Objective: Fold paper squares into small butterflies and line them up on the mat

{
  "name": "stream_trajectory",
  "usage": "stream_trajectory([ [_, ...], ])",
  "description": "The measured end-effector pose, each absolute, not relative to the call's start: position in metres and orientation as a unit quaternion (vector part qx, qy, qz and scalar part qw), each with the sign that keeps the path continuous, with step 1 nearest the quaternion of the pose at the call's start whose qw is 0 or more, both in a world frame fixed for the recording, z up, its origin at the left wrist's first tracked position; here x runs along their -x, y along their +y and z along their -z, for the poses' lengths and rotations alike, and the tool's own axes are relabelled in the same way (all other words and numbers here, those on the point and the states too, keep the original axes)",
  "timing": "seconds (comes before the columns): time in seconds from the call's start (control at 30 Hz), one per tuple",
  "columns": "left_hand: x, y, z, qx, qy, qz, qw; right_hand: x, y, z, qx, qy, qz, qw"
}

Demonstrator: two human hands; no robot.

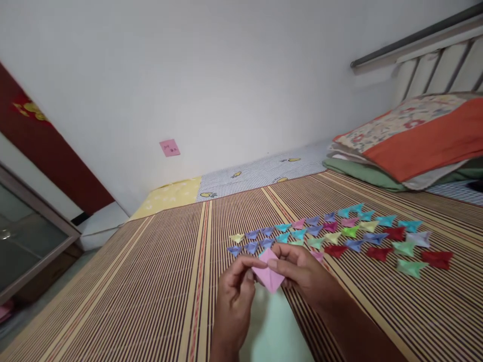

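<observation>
Between my two hands is a small pink folded paper, turned like a diamond with a crease down its middle. My left hand pinches its left corner between thumb and fingers. My right hand grips the right side, its thumb lying on the paper's face and its fingers behind. Just beyond my hands, folded paper boats in blue, red, green, pink and yellow stand in rows. A pale green surface shows below the paper, partly covered by my forearms.
A striped bamboo mat covers the bed. Folded bedding is stacked at the right under a radiator. A pink note is stuck on the white wall. A glass-fronted cabinet stands at the left beyond the mat's edge.
</observation>
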State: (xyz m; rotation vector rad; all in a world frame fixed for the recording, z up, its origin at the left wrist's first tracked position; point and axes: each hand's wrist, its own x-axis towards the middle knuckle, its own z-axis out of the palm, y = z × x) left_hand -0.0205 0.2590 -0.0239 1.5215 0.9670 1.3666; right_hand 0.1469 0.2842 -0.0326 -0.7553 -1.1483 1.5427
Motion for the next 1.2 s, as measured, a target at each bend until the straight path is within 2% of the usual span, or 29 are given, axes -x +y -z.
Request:
stream_trajectory([
  [0.17, 0.02, 0.264, 0.03, -0.595, 0.383, -0.533, 0.463, -0.14, 0.284, 0.051, 0.293, -0.408, -0.693, 0.517],
  [0.37, 0.018, 0.266, 0.03, -0.577, 0.385, -0.543, 0.474, -0.141, 0.289, 0.054, 0.293, -0.408, -0.7, 0.507],
  [0.57, 0.016, 0.265, 0.029, -0.538, 0.398, -0.577, 0.468, -0.153, 0.283, 0.037, 0.342, -0.469, -0.616, 0.533],
  [0.73, 0.016, 0.268, 0.033, -0.5, 0.339, -0.593, 0.533, -0.168, 0.276, 0.029, 0.333, -0.563, -0.538, 0.531],
  [0.9, 0.015, 0.268, 0.034, -0.497, 0.309, -0.593, 0.553, -0.175, 0.277, 0.032, 0.289, -0.591, -0.539, 0.526],
  [1.2, 0.013, 0.261, 0.025, -0.526, 0.345, -0.591, 0.504, -0.171, 0.272, 0.03, 0.295, -0.595, -0.509, 0.547],
])
